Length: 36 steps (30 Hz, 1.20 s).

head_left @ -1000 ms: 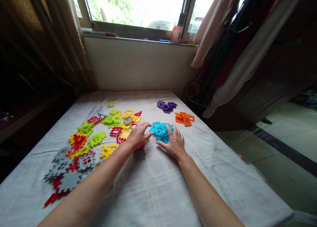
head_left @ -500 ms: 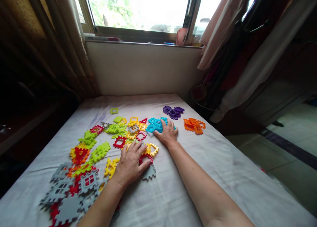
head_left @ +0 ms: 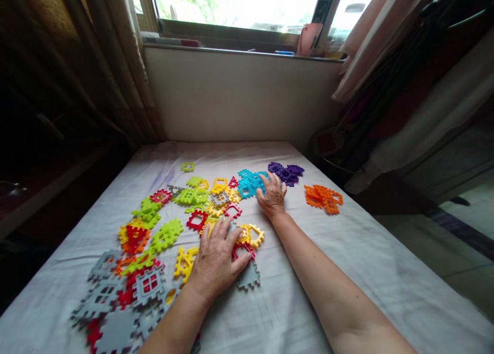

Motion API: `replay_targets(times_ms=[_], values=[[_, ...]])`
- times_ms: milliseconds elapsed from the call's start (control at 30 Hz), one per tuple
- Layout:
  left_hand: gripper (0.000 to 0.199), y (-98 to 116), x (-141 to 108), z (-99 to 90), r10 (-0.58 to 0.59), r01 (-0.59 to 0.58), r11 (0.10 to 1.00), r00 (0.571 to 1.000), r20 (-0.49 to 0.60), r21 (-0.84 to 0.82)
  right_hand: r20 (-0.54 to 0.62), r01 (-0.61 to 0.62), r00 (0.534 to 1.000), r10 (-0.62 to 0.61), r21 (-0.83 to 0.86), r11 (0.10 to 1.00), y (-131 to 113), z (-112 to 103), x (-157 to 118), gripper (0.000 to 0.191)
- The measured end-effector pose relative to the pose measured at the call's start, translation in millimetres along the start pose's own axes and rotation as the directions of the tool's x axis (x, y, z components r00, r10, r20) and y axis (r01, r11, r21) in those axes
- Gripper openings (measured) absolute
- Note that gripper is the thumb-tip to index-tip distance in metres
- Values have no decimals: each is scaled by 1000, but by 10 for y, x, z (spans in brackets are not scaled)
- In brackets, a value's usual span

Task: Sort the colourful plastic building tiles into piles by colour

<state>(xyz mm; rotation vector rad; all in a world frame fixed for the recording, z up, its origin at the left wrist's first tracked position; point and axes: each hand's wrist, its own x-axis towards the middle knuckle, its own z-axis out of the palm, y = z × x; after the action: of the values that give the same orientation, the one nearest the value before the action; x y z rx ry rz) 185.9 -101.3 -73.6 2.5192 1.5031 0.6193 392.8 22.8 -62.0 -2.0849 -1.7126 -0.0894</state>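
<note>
My left hand (head_left: 218,253) lies palm down with fingers spread over a cluster of notched plastic building tiles. Beside its fingers are a yellow frame tile (head_left: 254,235) and a red tile (head_left: 247,250); a grey tile (head_left: 250,277) sticks out below the thumb. My right hand (head_left: 272,197) is at the right edge of a pile of blue tiles (head_left: 249,183), its fingers apart and slightly bent. Part of that pile is hidden behind the fingers. Just past them lies a purple tile pile (head_left: 286,174); farther right is an orange one (head_left: 323,197).
Green tiles (head_left: 166,235), grey tiles (head_left: 118,328) and several red and yellow ones spread over the left of the sheet-covered surface (head_left: 293,302). A lone green frame tile (head_left: 188,166) lies at the back. Behind stands a low wall (head_left: 231,96) under a window.
The camera view has swung, so the scene sits farther right in the picture. My right hand's fingers have shifted slightly at the blue pile; my left hand stays on its cluster.
</note>
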Motion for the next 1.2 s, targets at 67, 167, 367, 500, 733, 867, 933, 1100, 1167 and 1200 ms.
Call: replay_targets(times_ms=[67, 167, 367, 500, 733, 867, 933, 1100, 1167, 1200], values=[[48, -5, -2, 15, -26, 27, 999, 999, -43, 19, -13, 96, 995, -96, -2, 995, -72, -54, -27, 50], [43, -14, -4, 21, -40, 42, 998, 996, -78, 37, 61, 284, 957, -284, 4, 959, -304, -94, 49, 43], [32, -36, 7, 20, -124, 133, 990, 977, -175, 39, 354, 363, 879, -319, -64, 930, -854, -33, 269, 45], [44, -93, 34, 28, -218, 218, 975, 939, -267, -32, 393, 396, 836, -382, 48, 917, -985, -31, 170, 45], [49, -145, 49, 53, -227, 217, 974, 916, -332, -67, 202, 192, 963, -179, -45, 980, -407, -121, -44, 58], [48, -141, 39, 63, -200, 193, 980, 911, -360, -55, 192, -59, 979, 74, -85, 995, -82, -39, -19, 80], [46, -141, 35, 68, -178, 173, 984, 901, -395, -47, 208, -91, 972, 106, -83, 992, -56, 31, 30, 80], [44, -142, 23, 81, -133, 142, 990, 879, -459, -15, 204, -109, 971, 123, -80, 991, -205, 175, 237, 73], [46, -140, 19, 87, -128, 141, 990, 876, -466, -7, 191, -118, 973, 130, -71, 990, -255, 220, 324, 69], [46, -139, 17, 90, -130, 142, 990, 875, -467, -8, 183, -123, 974, 133, -64, 990, -269, 242, 359, 68]])
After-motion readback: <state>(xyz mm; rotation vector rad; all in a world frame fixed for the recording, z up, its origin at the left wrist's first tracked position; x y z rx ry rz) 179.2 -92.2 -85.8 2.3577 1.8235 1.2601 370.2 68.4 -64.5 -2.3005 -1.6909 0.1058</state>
